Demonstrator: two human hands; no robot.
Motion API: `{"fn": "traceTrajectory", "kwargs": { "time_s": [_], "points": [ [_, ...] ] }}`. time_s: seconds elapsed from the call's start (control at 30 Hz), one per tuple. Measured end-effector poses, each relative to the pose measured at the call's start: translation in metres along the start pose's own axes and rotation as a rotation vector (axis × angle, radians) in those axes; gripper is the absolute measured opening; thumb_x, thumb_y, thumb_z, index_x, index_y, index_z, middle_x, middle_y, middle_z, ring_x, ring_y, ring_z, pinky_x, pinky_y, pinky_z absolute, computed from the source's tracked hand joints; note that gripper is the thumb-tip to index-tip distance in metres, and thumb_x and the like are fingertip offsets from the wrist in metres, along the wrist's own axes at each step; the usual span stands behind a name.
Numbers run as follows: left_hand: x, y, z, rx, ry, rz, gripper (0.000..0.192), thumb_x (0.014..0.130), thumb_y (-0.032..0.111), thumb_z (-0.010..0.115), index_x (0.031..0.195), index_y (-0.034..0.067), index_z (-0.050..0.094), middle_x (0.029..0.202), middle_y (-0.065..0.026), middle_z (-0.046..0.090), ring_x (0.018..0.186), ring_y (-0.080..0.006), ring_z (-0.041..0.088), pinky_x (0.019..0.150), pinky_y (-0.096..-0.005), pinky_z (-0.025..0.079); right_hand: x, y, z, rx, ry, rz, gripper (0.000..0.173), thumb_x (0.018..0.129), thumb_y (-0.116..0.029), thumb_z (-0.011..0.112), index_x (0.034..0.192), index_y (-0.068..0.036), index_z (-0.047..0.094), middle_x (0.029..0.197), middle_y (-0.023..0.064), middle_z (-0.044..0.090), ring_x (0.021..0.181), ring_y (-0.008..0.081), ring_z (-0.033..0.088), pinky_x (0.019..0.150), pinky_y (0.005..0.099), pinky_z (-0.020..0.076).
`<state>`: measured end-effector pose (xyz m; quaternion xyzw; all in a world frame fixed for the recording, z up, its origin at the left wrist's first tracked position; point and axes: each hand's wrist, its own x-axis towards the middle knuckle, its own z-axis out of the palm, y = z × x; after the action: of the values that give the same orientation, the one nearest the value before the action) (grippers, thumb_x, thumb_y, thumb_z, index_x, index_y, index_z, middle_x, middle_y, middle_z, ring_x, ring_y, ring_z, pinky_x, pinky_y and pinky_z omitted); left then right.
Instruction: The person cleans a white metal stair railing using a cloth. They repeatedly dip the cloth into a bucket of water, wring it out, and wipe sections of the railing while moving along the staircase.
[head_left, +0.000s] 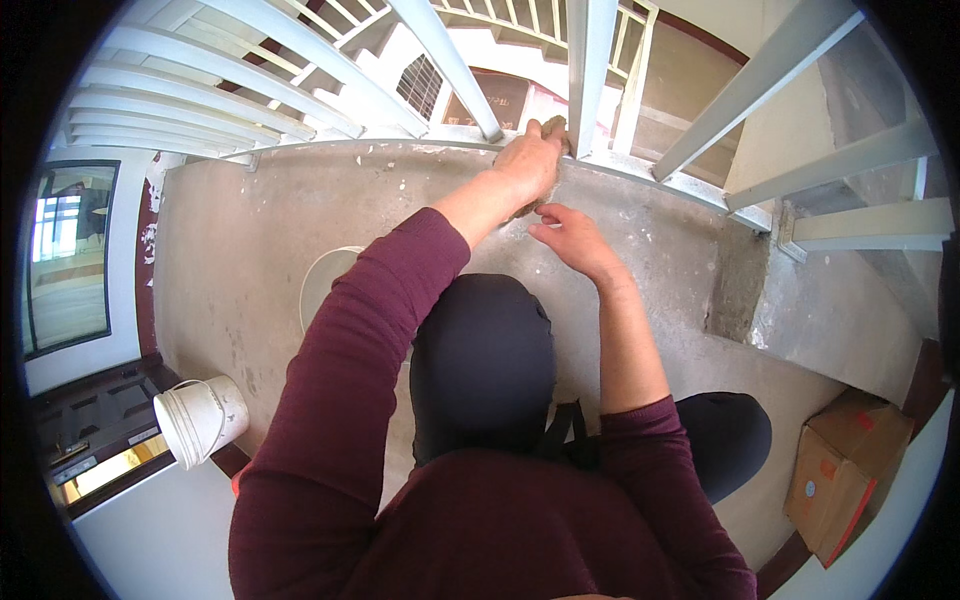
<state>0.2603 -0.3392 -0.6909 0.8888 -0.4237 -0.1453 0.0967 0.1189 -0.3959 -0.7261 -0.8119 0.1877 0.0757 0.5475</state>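
Note:
My left hand (527, 166) is closed around a brownish cloth (553, 127), at the bottom rail of a white metal railing (589, 82). Part of the cloth sticks up past my fingers beside an upright bar, and another part hangs below the hand. Just below and to the right is my right hand (571, 236), its fingers slightly bent and apart, near the hanging end of the cloth and holding nothing. Under the rail lies a grey concrete floor (450, 195) with pale specks along its edge.
A pale bucket (309, 289) stands partly behind my left sleeve. Another white bucket with a handle (201, 421) is by the dark door at the lower left. A cardboard box (847, 465) sits at the lower right. Beyond the railing is a staircase (517, 52).

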Motion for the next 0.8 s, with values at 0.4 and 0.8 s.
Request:
{"fn": "traceTrajectory", "kwargs": {
  "time_s": [0.4,0.8],
  "points": [
    [-0.045,-0.038,0.000,-0.175,0.067,0.112,0.048,0.085,0.002,0.051,0.133,0.006,0.054,0.118,-0.0220,0.052,0.100,-0.0368,0.058,0.089,-0.0424,0.048,0.006,0.018,-0.002,-0.027,0.010,0.070,0.049,0.087,-0.028,0.064,0.128,-0.003,0.058,0.113,0.0175,0.066,0.102,0.0280,0.063,0.089,0.0362,0.0491],
    [-0.016,0.012,0.017,-0.055,-0.043,0.017,0.050,0.092,0.011,0.044,0.137,-0.010,0.037,0.123,-0.0305,0.043,0.095,-0.0450,0.060,0.087,-0.0457,0.050,0.010,0.031,-0.004,-0.072,-0.019,0.077,0.037,0.082,-0.023,0.057,0.105,0.005,0.064,0.105,0.0266,0.066,0.101,0.0425,0.062,0.089,0.0451,0.0486]
  ]
}}
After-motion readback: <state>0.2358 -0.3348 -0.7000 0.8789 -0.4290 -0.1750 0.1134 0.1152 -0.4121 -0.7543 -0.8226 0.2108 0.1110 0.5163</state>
